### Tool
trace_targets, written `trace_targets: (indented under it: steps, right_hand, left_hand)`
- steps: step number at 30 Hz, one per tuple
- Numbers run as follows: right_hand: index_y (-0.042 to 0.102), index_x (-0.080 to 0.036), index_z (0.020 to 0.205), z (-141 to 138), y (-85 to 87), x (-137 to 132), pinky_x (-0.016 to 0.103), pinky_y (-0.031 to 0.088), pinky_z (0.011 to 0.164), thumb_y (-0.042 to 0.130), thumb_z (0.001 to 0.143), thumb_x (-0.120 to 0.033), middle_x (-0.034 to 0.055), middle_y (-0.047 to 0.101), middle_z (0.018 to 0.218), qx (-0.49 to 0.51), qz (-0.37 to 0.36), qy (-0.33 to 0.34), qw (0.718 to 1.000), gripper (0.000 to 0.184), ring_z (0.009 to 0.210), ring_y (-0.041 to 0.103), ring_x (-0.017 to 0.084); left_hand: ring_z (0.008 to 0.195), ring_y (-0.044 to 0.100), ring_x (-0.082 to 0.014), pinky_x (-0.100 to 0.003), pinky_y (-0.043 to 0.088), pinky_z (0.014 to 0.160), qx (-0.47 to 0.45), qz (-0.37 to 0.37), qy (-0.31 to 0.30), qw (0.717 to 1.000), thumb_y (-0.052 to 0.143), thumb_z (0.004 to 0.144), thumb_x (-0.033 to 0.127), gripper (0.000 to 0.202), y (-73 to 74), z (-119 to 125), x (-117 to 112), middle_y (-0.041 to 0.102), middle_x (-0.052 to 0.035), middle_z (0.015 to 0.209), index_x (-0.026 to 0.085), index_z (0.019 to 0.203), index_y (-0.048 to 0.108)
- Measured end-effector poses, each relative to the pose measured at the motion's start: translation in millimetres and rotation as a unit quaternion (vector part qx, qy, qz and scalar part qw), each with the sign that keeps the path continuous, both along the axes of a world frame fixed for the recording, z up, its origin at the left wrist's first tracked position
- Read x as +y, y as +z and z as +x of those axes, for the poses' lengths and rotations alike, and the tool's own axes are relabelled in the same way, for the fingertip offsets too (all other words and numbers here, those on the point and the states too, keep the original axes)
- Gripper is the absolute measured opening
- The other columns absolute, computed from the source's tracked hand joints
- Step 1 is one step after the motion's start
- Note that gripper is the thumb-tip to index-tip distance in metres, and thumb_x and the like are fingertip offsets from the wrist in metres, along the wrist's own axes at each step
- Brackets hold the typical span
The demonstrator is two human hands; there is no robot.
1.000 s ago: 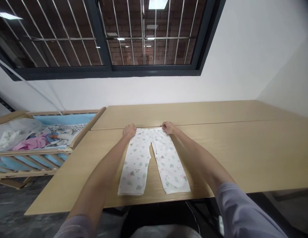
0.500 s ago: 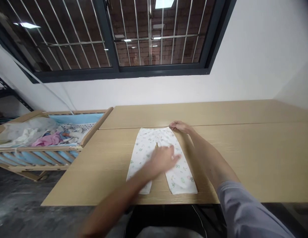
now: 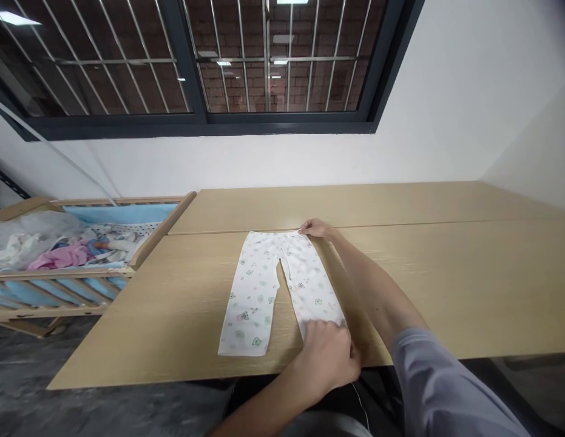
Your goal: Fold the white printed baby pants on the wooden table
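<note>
White paint is covering the wall [image 3: 450,103] that is rising behind the table. Spreading below it, the table [image 3: 423,285] is showing a pale, wood-coloured top, with a long seam running crosswise nearer its far edge than its front. Above the table's far edge a window [image 3: 195,67] is sitting in a dark frame, with upright metal bars showing through its glass. Beside the table's left end a wooden crib [image 3: 164,227] is standing, its inside wearing a blue lining [image 3: 122,213] and holding a jumble of cloth.

On the table, left of its middle, a pair of small white printed trousers [image 3: 250,291] is lying flat, the waistband resting just beside the seam and the legs pointing towards the table's front edge, slightly spread. Off the table's left end, a pink cloth [image 3: 59,257] is lying in the crib's jumble.

At the table's front edge the left hand [image 3: 330,352] is reaching across and curling over the hem of the right-side leg; its fingertips are hiding underneath, so I cannot tell whether they are gripping the fabric. Near the table's seam the right hand [image 3: 318,229] is pinching the waistband's right corner between its fingertips.
</note>
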State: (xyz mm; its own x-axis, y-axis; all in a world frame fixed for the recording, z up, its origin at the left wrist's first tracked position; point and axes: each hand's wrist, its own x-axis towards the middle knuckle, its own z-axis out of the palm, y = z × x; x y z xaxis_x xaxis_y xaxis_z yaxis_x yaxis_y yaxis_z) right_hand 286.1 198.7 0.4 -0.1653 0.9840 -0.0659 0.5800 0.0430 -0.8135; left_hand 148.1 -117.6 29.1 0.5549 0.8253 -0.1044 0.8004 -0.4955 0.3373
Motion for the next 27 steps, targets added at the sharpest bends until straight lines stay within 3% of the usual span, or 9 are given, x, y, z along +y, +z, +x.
trace_targets:
  steps: [4, 8, 13, 19, 23, 27]
  right_hand:
    - [0.064, -0.015, 0.07, -11, 12.3, -1, 0.024, 0.041, 0.061, 0.081, 0.063, -0.03, 0.0001, 0.064, 0.065, -0.039, 0.011, -0.011, 0.999, 0.024, 0.065, 0.056, 0.014]
    - [0.066, -0.014, 0.083, -30, 37.4, 2, 0.022, 0.042, 0.061, 0.079, 0.064, -0.021, 0.0007, 0.066, 0.071, -0.074, 0.03, -0.017, 0.997, 0.024, 0.068, 0.058, 0.014]
    - [0.065, -0.015, 0.094, -88, 57.1, 7, 0.021, 0.041, 0.062, 0.074, 0.069, -0.015, 0.0017, 0.068, 0.081, -0.102, 0.066, -0.017, 0.992, 0.027, 0.071, 0.058, 0.013]
    - [0.062, -0.016, 0.103, -174, 39.9, 2, 0.021, 0.042, 0.061, 0.068, 0.073, -0.014, 0.0032, 0.069, 0.085, -0.116, 0.087, -0.007, 0.989, 0.03, 0.071, 0.059, 0.014]
    - [0.062, -0.016, 0.102, -208, 26.6, -5, 0.023, 0.044, 0.064, 0.067, 0.074, -0.012, 0.0072, 0.07, 0.092, -0.147, 0.084, 0.0, 0.986, 0.029, 0.079, 0.062, 0.018]
    - [0.062, -0.015, 0.102, -220, 23.9, -14, 0.029, 0.047, 0.07, 0.068, 0.076, -0.014, 0.0133, 0.07, 0.1, -0.178, 0.073, 0.016, 0.981, 0.027, 0.086, 0.065, 0.024]
  left_hand:
    - [0.066, 0.067, -0.0245, -0.033, 0.038, 0.06, -0.079, 0.001, 0.062, 0.995, 0.052, 0.082, 0.029, 0.023, 6.5, -19, -5, 0.073, -0.0082, 0.071, 0.019, 0.07, 0.068]
    - [0.051, 0.052, -0.0137, -0.029, 0.027, 0.053, -0.201, 0.0, 0.155, 0.967, 0.046, 0.088, 0.031, 0.032, 16.6, -56, -13, 0.062, -0.0001, 0.056, 0.021, 0.059, 0.054]
    - [0.049, 0.047, -0.0122, -0.027, 0.03, 0.056, -0.247, -0.012, 0.273, 0.93, 0.04, 0.092, 0.039, 0.038, 18.1, -117, -34, 0.052, 0.0024, 0.05, 0.022, 0.057, 0.043]
    - [0.054, 0.056, -0.0156, -0.028, 0.03, 0.055, -0.202, -0.013, 0.367, 0.908, 0.037, 0.095, 0.044, 0.041, 1.5, -173, -57, 0.061, -0.001, 0.056, 0.023, 0.063, 0.051]
    - [0.063, 0.064, -0.0183, -0.029, 0.031, 0.06, -0.112, -0.018, 0.394, 0.912, 0.039, 0.096, 0.035, 0.038, -4.5, -182, -57, 0.069, -0.004, 0.065, 0.021, 0.067, 0.057]
    - [0.073, 0.071, -0.0241, -0.031, 0.03, 0.059, 0.018, -0.025, 0.416, 0.909, 0.044, 0.096, 0.03, 0.032, -3.5, -183, -54, 0.073, -0.0053, 0.071, 0.022, 0.071, 0.063]
